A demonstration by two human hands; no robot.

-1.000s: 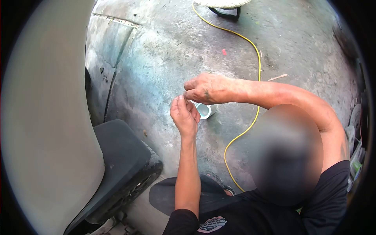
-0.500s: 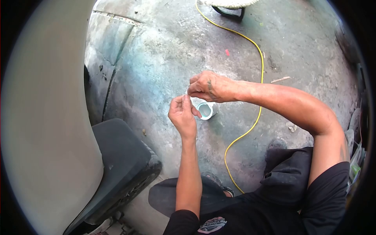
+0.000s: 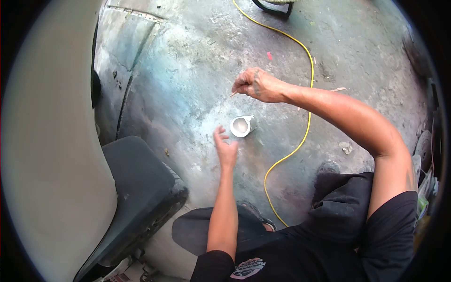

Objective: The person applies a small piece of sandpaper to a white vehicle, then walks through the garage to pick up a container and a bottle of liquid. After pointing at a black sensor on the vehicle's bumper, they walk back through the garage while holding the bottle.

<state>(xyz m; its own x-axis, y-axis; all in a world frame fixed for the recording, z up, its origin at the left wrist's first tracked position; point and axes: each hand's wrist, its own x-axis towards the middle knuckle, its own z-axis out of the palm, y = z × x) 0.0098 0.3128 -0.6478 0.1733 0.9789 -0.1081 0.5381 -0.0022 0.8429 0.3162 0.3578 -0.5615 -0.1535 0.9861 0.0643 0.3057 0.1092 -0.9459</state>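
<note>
- Two bare hands reach out over a stained concrete floor (image 3: 188,66), well apart from each other.
- The right hand (image 3: 258,86) has its fingers pinched together on a thin, pale piece (image 3: 233,94), probably a small stick, though it is too small and soft in the view to be sure. The piece points down and to the left from the fingertips.
- The left hand (image 3: 226,148) looks bare of any object. Its fingers are spread and slightly curled, a little blurred, with the thumb held off from them.
- A white cup (image 3: 233,132) sits on the floor beside the left hand, below and slightly right of the pinched piece in the view. Its mouth faces the camera and pale material (image 3: 241,125) shows inside; neither hand touches it.
- A yellow cord (image 3: 310,66) curves down the floor right of the cup and passes beneath the right forearm.
- Along the left stands a large, smooth grey-beige panel (image 3: 51,141), with a dark, blocky part (image 3: 138,171) next to its lower edge.
- A red scrap (image 3: 269,56) lies on the floor above the right hand in the view, and a crumpled scrap (image 3: 346,148) lies below the right forearm.
</note>
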